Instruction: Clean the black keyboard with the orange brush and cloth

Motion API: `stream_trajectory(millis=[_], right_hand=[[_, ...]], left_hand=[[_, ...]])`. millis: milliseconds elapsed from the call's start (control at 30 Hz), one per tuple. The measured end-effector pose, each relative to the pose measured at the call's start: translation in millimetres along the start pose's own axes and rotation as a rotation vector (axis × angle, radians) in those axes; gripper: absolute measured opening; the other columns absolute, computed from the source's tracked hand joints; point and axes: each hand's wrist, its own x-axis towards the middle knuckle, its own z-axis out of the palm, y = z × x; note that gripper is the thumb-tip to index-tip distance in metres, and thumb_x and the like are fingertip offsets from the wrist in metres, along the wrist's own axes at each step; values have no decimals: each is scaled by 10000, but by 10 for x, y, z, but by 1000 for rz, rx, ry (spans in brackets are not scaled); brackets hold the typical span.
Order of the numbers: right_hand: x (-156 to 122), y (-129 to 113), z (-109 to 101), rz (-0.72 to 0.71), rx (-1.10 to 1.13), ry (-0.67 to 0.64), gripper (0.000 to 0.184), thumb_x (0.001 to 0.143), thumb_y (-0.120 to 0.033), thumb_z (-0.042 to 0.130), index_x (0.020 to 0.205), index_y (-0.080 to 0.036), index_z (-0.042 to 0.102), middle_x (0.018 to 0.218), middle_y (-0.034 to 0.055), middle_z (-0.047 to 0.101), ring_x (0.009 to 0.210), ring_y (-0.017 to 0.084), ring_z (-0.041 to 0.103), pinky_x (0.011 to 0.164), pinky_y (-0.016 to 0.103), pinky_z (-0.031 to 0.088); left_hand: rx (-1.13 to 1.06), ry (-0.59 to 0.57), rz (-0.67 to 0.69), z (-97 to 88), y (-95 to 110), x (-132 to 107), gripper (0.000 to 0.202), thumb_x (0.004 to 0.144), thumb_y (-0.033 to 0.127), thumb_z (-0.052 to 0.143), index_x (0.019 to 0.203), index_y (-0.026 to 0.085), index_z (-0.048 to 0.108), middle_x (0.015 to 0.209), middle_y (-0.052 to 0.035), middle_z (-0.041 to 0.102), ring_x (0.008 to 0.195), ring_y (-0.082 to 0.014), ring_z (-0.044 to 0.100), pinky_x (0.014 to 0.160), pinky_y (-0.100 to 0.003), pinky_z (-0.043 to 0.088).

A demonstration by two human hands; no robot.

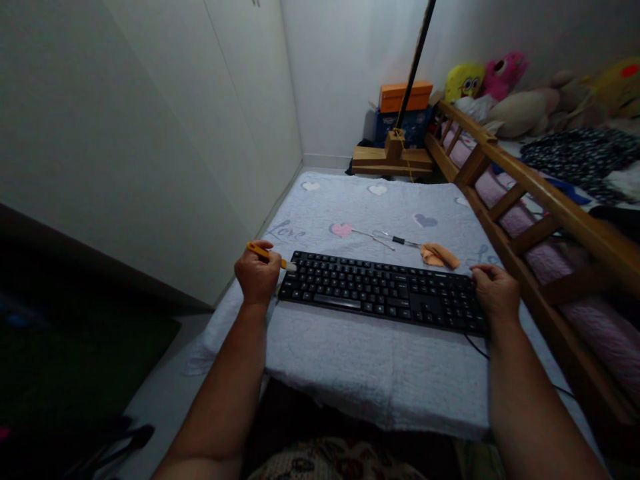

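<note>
A black keyboard [380, 291] lies across a pale quilted mat [350, 353] with heart prints. My left hand [257, 273] is closed round a yellow-handled brush [267, 255], whose white tip touches the keyboard's upper left corner. My right hand [495, 290] rests on the keyboard's right end, fingers curled over its edge. Beyond the keyboard lie an orange cloth [439, 255] and a thin metal tool with a black grip [395, 239].
A wooden bed rail [530, 180] runs along the right, with plush toys [480, 80] and bedding behind it. White wardrobe doors [150, 133] stand at the left. A wooden stand with a dark pole [395, 155] and an orange box [405, 97] are at the far end. The keyboard's cable [477, 348] trails off right.
</note>
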Motion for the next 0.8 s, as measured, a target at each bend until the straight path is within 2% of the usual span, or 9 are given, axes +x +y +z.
stream_trajectory(millis=[200,333,433,500,600,800], right_hand=[[11,26,17,-10,2,15,249,646,-415,623,775,-218,705,707,52,693,722,245,600,758,385,476],[-10,-10,17,-14,3,17,239,654,-407,615,776,-220,702,732,56,692,757,255,618,787,388,480],[-30,-45,6,6,2,12,246,647,-408,609,776,-218,700,750,59,685,765,257,619,800,392,479],[-36,-57,1,17,1,6,251,642,-406,604,775,-216,700,755,58,680,760,254,616,809,395,480],[-32,-52,1,15,4,8,256,639,-410,604,779,-217,699,738,49,668,753,252,608,814,400,483],[-38,-56,1,9,9,11,236,648,-396,619,777,-218,702,701,49,674,726,249,598,787,400,486]], left_hand=[[60,103,20,-33,-75,17,122,714,221,622,832,222,653,667,22,598,611,-175,591,686,-296,493],[-180,105,-63,-1,-43,8,108,770,286,619,851,216,608,710,27,592,616,-141,590,651,-260,497],[-417,-34,-127,24,3,-10,186,791,370,648,872,213,592,691,32,581,580,-122,569,596,-236,480],[-499,-153,-151,35,35,-30,230,782,402,683,874,209,600,670,30,587,558,-118,553,571,-231,470],[-534,-269,-161,46,86,-70,254,764,417,726,847,207,611,671,23,599,566,-123,564,574,-238,486],[-547,-399,-165,69,169,-141,290,719,424,797,820,195,652,730,-2,654,677,-162,657,680,-277,562]])
